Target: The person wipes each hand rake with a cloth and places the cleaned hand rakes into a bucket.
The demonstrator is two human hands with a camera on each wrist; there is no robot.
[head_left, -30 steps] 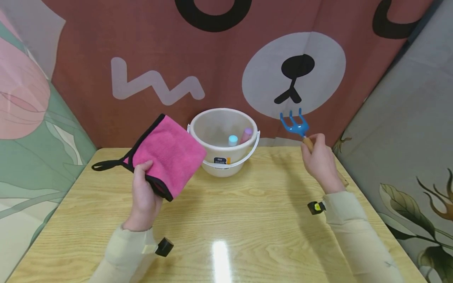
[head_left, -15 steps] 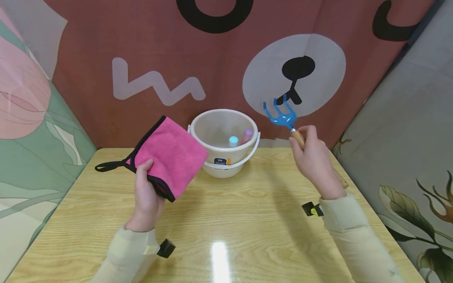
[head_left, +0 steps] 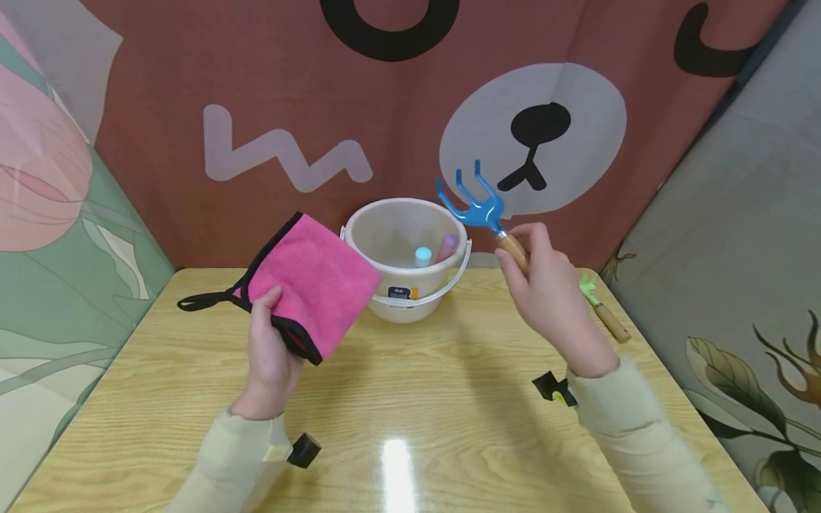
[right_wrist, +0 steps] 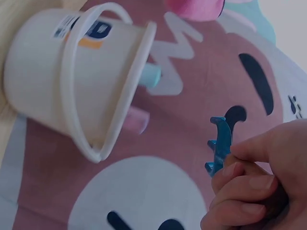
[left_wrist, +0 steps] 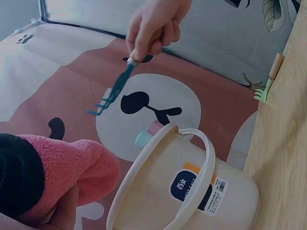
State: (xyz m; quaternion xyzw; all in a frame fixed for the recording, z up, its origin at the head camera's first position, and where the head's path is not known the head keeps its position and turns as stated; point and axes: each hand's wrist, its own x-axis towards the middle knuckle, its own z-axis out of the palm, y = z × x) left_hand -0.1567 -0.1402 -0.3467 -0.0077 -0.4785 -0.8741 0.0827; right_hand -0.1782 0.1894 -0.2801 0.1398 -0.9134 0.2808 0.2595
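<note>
In the head view my left hand (head_left: 272,363) grips a folded pink cloth (head_left: 321,281) with black edging and a black loop, thumb on top, held up left of the bucket. My right hand (head_left: 551,292) holds a small blue three-pronged hand rake (head_left: 481,210) by its wooden handle, prongs upward, just right of the bucket's rim. The cream bucket (head_left: 404,310) stands at the table's back with its white handle lowered in front. Inside it a cyan-topped thing (head_left: 422,256) and a purple-topped one (head_left: 447,246) lean against the wall. The right wrist view shows the fingers curled round the rake's handle.
A green hand rake (head_left: 606,313) with a wooden handle lies at the right edge of the wooden table (head_left: 359,399). A brown printed curtain (head_left: 256,71) hangs directly behind the bucket, and a grey one (head_left: 737,214) closes off the right side.
My right hand has carried the blue rake leftward to near the bucket's rim, uncovering the green rake behind it. The left hand and cloth have shifted slightly right.
</note>
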